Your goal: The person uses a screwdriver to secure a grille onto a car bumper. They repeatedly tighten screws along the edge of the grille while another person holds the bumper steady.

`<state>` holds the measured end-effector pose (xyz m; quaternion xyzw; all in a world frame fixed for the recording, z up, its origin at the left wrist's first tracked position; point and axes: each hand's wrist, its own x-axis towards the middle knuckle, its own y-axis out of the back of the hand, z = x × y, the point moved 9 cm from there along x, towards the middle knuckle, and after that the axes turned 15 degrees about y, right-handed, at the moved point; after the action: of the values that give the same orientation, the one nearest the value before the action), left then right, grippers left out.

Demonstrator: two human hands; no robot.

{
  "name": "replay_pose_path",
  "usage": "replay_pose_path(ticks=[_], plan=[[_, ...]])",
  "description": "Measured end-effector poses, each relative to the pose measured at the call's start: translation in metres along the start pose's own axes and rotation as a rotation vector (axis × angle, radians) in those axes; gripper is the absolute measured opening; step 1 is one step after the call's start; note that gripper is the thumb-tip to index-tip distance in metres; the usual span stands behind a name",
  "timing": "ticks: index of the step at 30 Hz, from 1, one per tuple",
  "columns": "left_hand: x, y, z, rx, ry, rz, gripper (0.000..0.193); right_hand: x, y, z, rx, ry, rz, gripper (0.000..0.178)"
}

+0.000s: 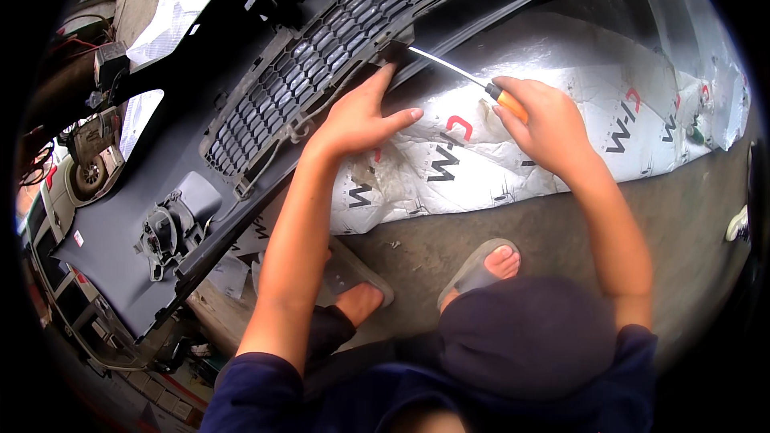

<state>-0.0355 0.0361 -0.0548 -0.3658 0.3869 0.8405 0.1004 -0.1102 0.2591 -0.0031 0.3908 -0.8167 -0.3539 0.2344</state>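
Note:
A large black car bumper (180, 140), inner side up, lies slantwise before me with a honeycomb grille (321, 52) in its middle. My right hand (553, 124) is closed round the orange handle of a screwdriver (459, 72). Its long thin shaft points up and left, the tip ending at or close to the bumper's near edge. Next to that tip, my left hand (357, 120) rests against the edge of the bumper with the thumb held apart. Its other fingers are partly hidden, and I see nothing held in it.
White printed protective sheeting (481, 144) lies crumpled under and beside the bumper. A black lamp housing (164, 232) sits at the bumper's left end. Beyond it stands a vehicle with a visible wheel (90, 176). My sandalled feet (489, 265) are on the grey floor; another shoe (738, 224) shows far right.

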Motion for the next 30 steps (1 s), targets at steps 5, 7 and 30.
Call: replay_pose_path(ticks=[5, 7, 30], plan=[[0.004, -0.0014, -0.0046, -0.059, -0.015, -0.023, 0.094, -0.0007, -0.0005, 0.0006, -0.005, -0.01, -0.001, 0.029], [0.0035, -0.0008, -0.0022, -0.124, -0.01, -0.058, 0.089, -0.0009, 0.0, 0.0006, -0.013, -0.017, 0.003, 0.029], [0.0043, -0.0002, 0.0008, -0.175, -0.016, -0.027, 0.088, -0.0042, -0.0022, 0.0016, -0.049, -0.014, 0.011, 0.029]])
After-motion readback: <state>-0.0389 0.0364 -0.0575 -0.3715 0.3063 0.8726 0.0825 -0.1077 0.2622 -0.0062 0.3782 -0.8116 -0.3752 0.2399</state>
